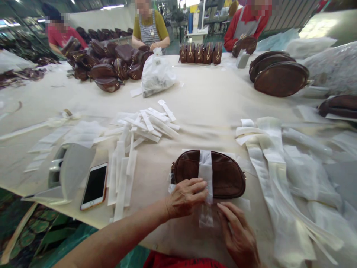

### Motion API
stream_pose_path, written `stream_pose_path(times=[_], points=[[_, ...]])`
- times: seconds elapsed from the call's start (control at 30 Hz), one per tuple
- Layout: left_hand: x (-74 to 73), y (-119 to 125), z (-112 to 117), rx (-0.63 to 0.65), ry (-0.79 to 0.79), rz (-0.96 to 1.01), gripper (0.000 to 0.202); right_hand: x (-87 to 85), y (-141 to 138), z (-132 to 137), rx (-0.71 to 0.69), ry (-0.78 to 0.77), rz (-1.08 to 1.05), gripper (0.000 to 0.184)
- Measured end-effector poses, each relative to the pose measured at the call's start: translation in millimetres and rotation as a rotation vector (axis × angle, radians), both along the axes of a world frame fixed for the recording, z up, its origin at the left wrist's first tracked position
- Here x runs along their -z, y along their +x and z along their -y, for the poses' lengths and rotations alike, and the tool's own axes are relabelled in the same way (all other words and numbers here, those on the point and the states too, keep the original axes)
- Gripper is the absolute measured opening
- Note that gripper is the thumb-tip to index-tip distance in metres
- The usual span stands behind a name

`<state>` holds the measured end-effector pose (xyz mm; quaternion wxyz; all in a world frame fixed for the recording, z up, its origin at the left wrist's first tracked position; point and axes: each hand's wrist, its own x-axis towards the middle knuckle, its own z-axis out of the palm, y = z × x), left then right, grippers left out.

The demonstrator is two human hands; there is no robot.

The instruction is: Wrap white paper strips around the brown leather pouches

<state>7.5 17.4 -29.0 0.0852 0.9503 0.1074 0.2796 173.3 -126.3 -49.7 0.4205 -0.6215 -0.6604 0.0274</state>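
A dark brown oval bag (pixel 227 173) lies on the table before me, with a white strip (pixel 205 165) running across its middle. The strip's clear lower end hangs past the bag's near edge onto the tabletop. My left hand (pixel 187 197) rests on the bag's lower left part, its fingers laid flat and the fingertips on the strip. Just below the bag's near edge, to the right of the strip's tail, is my right hand (pixel 238 230). Its fingers are stretched out, the thumb is apart from them, and no object shows between them.
White paper strips (pixel 147 124) lie loose left of the bag, beside a phone (pixel 95 186) and a tape dispenser (pixel 72 171). Long white strips and plastic (pixel 275 163) spread at right. Brown bags (pixel 281 78) and a white plastic sack (pixel 157 72) stand farther back. Several co-workers (pixel 152 31) are across the table.
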Motion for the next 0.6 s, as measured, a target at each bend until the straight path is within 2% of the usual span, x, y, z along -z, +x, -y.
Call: stream_pose_path(times=[0.1,0.2,0.43,0.53,0.6], points=[[0.0,-0.7,2.3,-0.030,0.015,-0.023,0.021,10.6,4.4,14.3,-0.061,-0.063,0.021,0.036],[0.3,-1.1,4.1,-0.050,0.037,-0.041,0.024,12.5,-0.9,13.5,-0.090,-0.097,-0.005,0.035],[1.8,0.0,9.8,-0.077,0.016,0.019,0.024,-1.0,-8.1,-0.8,-0.158,0.066,0.087,0.037],[2.7,0.7,11.9,-0.068,0.015,0.030,0.024,0.6,-8.3,0.0,-0.227,0.106,0.156,0.035],[4.0,1.4,13.0,-0.057,0.018,0.061,0.023,4.6,-11.7,2.2,-0.222,0.117,0.135,0.035]])
